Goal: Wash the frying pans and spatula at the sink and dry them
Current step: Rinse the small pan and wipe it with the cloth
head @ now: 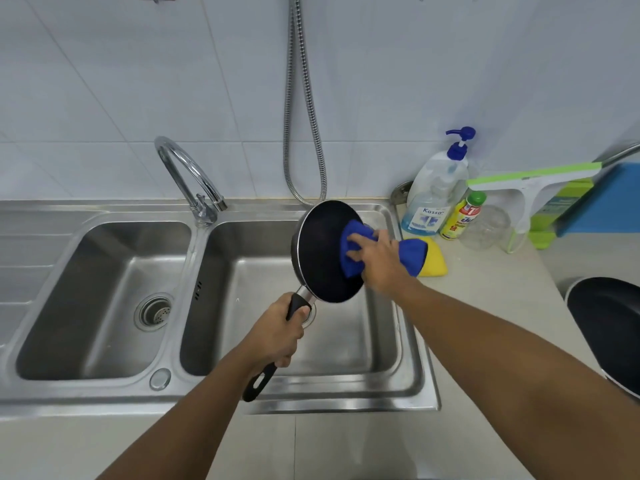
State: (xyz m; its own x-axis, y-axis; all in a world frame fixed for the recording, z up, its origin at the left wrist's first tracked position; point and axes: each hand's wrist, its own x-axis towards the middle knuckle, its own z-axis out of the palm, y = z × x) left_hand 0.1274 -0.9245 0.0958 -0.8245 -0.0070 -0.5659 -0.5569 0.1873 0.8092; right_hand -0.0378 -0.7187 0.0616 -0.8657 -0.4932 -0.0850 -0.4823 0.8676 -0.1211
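Left hand: fingers are curled tight around the black handle of the small pan.
Right hand: fingers, fairly straight as it seems through the blur, press a blue cloth on the inside of the pan.
Small pan: held tilted above the right basin of the sink, with its dark inside turned toward the right hand.
Cloth: one end sticks out behind the right wrist.
Second pan: on the counter at the right edge, partly cut off.
Counter behind: yellow sponge, soap bottle, squeegee.
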